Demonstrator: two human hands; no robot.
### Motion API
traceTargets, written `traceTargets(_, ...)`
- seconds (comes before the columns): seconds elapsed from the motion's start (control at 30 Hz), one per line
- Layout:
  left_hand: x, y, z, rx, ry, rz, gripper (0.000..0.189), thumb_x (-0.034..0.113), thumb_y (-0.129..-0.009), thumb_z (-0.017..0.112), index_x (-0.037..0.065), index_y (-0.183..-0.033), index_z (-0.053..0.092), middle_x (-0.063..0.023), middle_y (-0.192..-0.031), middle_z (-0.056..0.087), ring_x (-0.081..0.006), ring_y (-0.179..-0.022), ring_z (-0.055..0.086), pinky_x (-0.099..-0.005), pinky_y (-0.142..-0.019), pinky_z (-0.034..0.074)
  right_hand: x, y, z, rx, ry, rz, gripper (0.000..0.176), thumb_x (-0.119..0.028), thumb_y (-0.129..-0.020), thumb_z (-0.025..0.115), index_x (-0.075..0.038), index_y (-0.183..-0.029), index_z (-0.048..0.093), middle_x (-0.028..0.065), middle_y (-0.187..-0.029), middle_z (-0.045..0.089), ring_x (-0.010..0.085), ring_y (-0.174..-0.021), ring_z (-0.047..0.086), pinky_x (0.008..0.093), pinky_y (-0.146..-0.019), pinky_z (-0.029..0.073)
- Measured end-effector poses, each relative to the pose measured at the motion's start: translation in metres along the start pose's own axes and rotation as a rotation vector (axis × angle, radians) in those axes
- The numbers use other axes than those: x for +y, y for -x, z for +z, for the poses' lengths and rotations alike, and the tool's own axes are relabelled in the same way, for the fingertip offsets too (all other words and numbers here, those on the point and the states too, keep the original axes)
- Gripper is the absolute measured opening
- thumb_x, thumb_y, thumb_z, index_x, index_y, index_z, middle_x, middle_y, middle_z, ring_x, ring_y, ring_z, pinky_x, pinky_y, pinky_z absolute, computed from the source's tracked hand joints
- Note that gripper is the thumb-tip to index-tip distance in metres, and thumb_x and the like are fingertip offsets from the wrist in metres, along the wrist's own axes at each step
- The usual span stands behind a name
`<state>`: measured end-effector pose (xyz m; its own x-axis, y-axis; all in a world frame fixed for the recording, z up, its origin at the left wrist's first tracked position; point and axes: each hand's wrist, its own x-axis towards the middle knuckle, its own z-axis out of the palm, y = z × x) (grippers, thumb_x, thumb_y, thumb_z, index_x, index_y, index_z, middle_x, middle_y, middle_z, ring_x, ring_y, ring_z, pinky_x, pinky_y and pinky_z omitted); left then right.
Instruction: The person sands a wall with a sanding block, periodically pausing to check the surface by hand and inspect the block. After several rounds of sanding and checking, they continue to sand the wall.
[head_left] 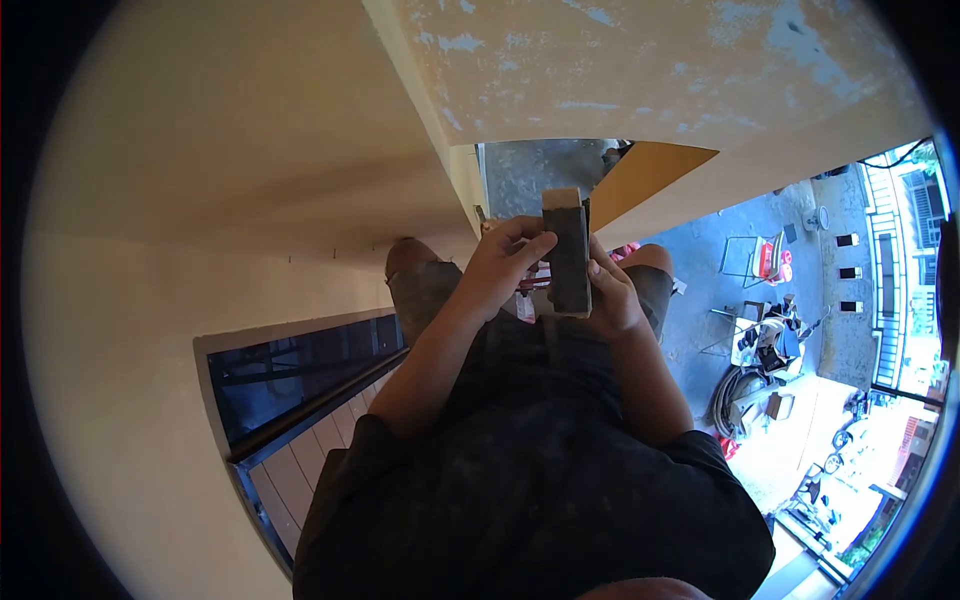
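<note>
A sanding block [569, 262], a pale rectangular block with a dark grey sheet wrapped round its middle, is held upright in front of my body. My left hand [507, 262] grips its left side, with the thumb pressed on the dark face. On the right side, my right hand [612, 291] is closed round the edge, its fingers partly hidden behind the block. Bare pale ends show at the top and bottom of the block. Below the hands are my knees, and something red and pink lies between them, mostly hidden.
A wall [640, 70] with whitish worn patches rises ahead, meeting a plain wall [250, 130] on the left. A dark window opening [300, 375] is low at left. Far below right, the floor holds a chair [768, 258], a cluttered table [765, 340] and a coiled hose [735, 400].
</note>
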<state>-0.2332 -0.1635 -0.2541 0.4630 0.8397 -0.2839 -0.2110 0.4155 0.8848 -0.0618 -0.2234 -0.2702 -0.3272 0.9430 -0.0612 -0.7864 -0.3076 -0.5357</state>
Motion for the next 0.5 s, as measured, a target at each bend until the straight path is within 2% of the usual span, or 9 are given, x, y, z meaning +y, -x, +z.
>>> traceTargets(0.2,-0.006,-0.003,-0.004,-0.012,0.232,-0.029,0.026,0.02,-0.091,0.061,0.002,-0.11,0.059,-0.0033,-0.093,0.063,-0.0095,-0.082,0.062,-0.0246,-0.072,0.052,0.006,-0.003,0.001,-0.002,-0.001,0.011,0.063,-0.017,-0.094,0.05,-0.007,-0.147,0.018,0.0143,-0.137,0.041,0.0266,-0.125,0.045,0.042,-0.101,0.04)
traceTargets(0.33,-0.008,-0.001,-0.013,0.017,0.254,-0.034,0.027,0.02,-0.092,0.059,0.002,-0.112,0.058,-0.0031,-0.093,0.063,-0.0102,-0.082,0.063,-0.0254,-0.073,0.053,0.007,-0.006,0.002,0.023,0.069,0.034,0.059,-0.012,-0.094,0.05,-0.007,-0.146,0.023,0.0134,-0.137,0.043,0.0251,-0.124,0.046,0.0411,-0.101,0.041)
traceTargets(0.4,-0.015,0.002,-0.019,0.01,0.242,-0.058,0.028,0.015,-0.096,0.051,-0.002,-0.118,0.054,-0.0101,-0.101,0.065,-0.0168,-0.09,0.065,-0.0312,-0.078,0.054,0.007,-0.009,-0.002,-0.009,0.065,0.067,0.058,-0.011,-0.094,0.05,-0.007,-0.146,0.024,0.0134,-0.137,0.044,0.0251,-0.124,0.046,0.041,-0.101,0.041)
traceTargets(0.43,-0.016,0.004,-0.021,0.018,0.251,-0.056,0.028,0.015,-0.096,0.051,-0.002,-0.118,0.054,-0.0101,-0.101,0.065,-0.0168,-0.09,0.065,-0.0312,-0.078,0.054,0.007,-0.012,-0.003,-0.04,0.058,0.076,0.058,-0.01,-0.094,0.05,-0.007,-0.146,0.025,0.0133,-0.137,0.044,0.0251,-0.124,0.047,0.0409,-0.1,0.041)
traceTargets(0.5,-0.017,0.008,-0.025,0.045,0.312,0.003,0.029,0.02,-0.092,0.059,0.002,-0.115,0.057,-0.0032,-0.094,0.065,-0.0097,-0.08,0.063,-0.0262,-0.073,0.053,0.009,-0.019,0.002,-0.051,0.07,0.102,0.058,-0.011,-0.094,0.051,-0.007,-0.146,0.026,0.0131,-0.135,0.046,0.0249,-0.121,0.049,0.0408,-0.099,0.042)
